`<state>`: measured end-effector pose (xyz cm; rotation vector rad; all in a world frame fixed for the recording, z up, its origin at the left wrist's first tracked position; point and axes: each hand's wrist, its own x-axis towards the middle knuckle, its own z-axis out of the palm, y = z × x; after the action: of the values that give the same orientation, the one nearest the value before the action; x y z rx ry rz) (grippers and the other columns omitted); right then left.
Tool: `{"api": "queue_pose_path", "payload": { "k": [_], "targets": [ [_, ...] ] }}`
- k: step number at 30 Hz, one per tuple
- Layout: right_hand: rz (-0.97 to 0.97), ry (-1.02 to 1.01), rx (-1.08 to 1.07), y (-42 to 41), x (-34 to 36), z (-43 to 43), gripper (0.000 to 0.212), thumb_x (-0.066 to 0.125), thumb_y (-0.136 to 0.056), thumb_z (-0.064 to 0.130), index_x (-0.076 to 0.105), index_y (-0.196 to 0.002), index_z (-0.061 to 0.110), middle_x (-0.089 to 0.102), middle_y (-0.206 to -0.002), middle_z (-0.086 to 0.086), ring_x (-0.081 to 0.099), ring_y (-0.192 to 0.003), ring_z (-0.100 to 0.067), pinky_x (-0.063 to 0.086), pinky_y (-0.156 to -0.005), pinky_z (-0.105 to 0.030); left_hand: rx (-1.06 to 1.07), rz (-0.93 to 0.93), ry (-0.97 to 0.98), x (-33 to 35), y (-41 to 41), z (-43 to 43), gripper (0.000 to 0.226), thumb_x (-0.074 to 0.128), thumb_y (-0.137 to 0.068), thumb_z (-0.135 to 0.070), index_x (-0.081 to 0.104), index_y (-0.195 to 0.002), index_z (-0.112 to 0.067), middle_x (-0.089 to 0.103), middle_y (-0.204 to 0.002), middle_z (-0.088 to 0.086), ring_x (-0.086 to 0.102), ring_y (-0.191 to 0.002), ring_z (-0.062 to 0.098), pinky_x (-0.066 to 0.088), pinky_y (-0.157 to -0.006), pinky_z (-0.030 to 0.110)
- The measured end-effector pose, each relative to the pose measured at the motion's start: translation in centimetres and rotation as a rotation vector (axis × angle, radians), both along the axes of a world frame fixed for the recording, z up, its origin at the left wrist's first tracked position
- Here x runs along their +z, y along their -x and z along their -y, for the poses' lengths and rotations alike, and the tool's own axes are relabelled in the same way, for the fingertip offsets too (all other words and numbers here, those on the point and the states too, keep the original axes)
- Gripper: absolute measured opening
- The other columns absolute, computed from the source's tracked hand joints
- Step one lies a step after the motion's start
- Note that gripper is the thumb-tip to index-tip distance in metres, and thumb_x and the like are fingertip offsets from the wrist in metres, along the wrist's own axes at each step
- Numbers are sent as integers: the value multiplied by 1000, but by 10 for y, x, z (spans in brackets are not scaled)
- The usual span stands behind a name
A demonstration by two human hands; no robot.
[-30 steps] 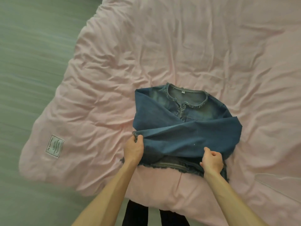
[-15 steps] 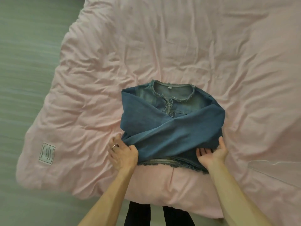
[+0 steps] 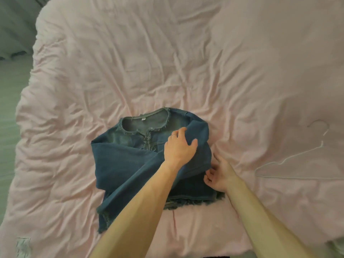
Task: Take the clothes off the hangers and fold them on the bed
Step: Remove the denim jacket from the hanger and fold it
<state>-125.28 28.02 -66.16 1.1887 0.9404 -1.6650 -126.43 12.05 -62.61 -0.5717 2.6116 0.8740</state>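
Observation:
A blue denim jacket [image 3: 126,164] lies face up on the pink duvet [image 3: 130,71], collar away from me and both sleeves crossed over its front. My left hand [image 3: 178,146] reaches across to the jacket's right shoulder and grips a raised fold of sleeve between thumb and fingers. Resting at the jacket's right side edge, my right hand [image 3: 219,172] has loosely curled fingers that touch the fabric and hold nothing. One cuff hangs down toward the lower left, near the frayed hem.
A white wire hanger [image 3: 297,164] lies bare on the duvet to the right of the jacket. The bed's left edge drops to a grey-green floor [image 3: 11,81]. A sewn label [image 3: 23,246] sits at the duvet's near left corner.
My left hand has left the cuff at the jacket's lower left and crossed over to the right shoulder fold. My right hand has stayed at the right edge. The hanger has come into view.

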Motion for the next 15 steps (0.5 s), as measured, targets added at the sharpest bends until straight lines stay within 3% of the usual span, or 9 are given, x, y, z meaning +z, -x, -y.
{"api": "queue_pose_path", "payload": {
  "k": [5, 8, 10, 13, 15],
  "targets": [
    [36, 75, -73, 5, -7, 1, 32, 64, -93, 46, 57, -76, 20, 46, -51, 6, 38, -46, -9, 33, -55, -24, -8, 178, 39, -13, 68, -3, 71, 45, -93, -64, 42, -143, -14, 52, -140, 9, 50, -126, 32, 42, -103, 49],
    [-20, 54, -193, 4, -11, 4, 20, 68, -94, 29, 67, -98, 10, 66, -76, -1, 58, -69, -14, 48, -64, -26, -138, 329, 32, -25, 91, 6, 66, 48, -92, -65, 54, -130, -12, 61, -129, 7, 58, -114, 31, 47, -95, 41],
    [-43, -5, -296, 0, -17, 4, 22, 66, -94, 14, 67, -115, 6, 72, -97, -7, 66, -88, -21, 58, -73, -31, -188, 255, 11, -30, 92, 14, 35, 56, -94, -52, 57, -94, -17, 65, -103, 6, 59, -91, 25, 44, -73, 34],
    [-74, -77, -410, -15, -23, 6, 18, 58, -98, 9, 69, -113, 10, 75, -99, -6, 69, -91, -20, 59, -64, -30, -100, 156, -23, -21, 71, 33, 38, 62, -93, -45, 48, -69, -19, 57, -70, -2, 54, -70, 18, 37, -58, 33],
    [-94, -135, -426, -22, -23, 11, 20, 58, -99, 8, 68, -116, 6, 75, -106, -10, 69, -98, -24, 59, -72, -33, -55, 155, -36, -20, 54, 50, 40, 65, -91, -47, 49, -65, -21, 55, -65, -4, 54, -66, 16, 38, -57, 32]
  ]
}}
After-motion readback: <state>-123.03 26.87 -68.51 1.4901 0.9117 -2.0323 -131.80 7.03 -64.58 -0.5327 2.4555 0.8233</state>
